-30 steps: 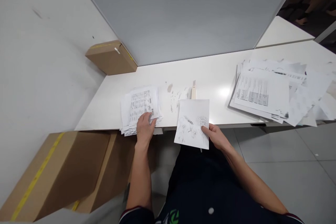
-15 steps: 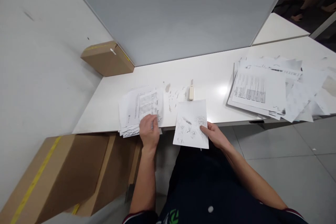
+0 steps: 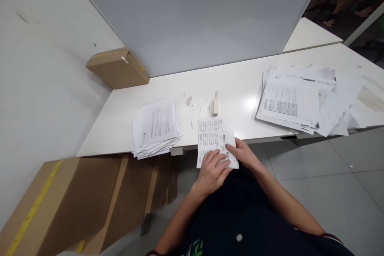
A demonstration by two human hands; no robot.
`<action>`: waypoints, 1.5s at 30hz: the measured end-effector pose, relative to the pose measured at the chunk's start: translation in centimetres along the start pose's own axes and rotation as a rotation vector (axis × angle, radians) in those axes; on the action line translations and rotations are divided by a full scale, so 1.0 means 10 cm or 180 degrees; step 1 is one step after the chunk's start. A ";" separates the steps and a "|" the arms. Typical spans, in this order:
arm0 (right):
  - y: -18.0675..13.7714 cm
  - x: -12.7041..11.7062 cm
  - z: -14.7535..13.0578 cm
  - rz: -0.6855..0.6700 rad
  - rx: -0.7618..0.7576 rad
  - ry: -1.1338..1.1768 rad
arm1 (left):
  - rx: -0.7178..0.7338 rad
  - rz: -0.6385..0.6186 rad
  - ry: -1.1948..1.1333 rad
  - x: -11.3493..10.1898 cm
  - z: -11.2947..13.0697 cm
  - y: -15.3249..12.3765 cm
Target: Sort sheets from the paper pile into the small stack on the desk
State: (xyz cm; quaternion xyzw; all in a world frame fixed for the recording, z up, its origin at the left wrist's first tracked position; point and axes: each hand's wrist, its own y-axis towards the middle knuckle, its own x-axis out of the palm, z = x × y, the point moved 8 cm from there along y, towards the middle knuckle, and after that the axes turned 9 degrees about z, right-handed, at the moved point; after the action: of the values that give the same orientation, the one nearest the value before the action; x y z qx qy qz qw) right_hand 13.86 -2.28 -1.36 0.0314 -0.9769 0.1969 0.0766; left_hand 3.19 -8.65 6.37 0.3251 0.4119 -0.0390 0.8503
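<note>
Sheets half off the desk edge, held only by fingertips

Both hands meet on a small bundle of sheets that overhangs the near edge of the desk: the left hand lies spread flat on the top printed page, and the right hand pinches the bundle's right near corner. With so much paper past the edge, a slack pinch could let pages slide to the floor, or the top page skew under the palm. The left stack also overhangs and looks loosely fanned; an elbow could knock it off.
</note>
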 end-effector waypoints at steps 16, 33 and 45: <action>-0.15 0.00 -0.73 0.0064 -0.1242 -0.0608 | -0.2253 0.1641 -0.1592 -0.59 -0.90 0.28; 0.26 -0.04 -0.69 0.0217 -0.1524 -0.0404 | -0.1817 0.1974 -0.1633 -0.35 -0.95 0.66; 0.32 -0.06 -0.69 0.0320 -0.1701 -0.0499 | -0.1638 0.1989 -0.2032 -0.29 -0.97 0.66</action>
State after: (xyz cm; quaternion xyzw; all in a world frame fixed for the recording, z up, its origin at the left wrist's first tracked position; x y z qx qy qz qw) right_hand 15.15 3.36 3.61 -0.0234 -0.9975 -0.0671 -0.0036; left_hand -3.08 1.67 7.56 0.1848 0.0113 0.2222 0.9573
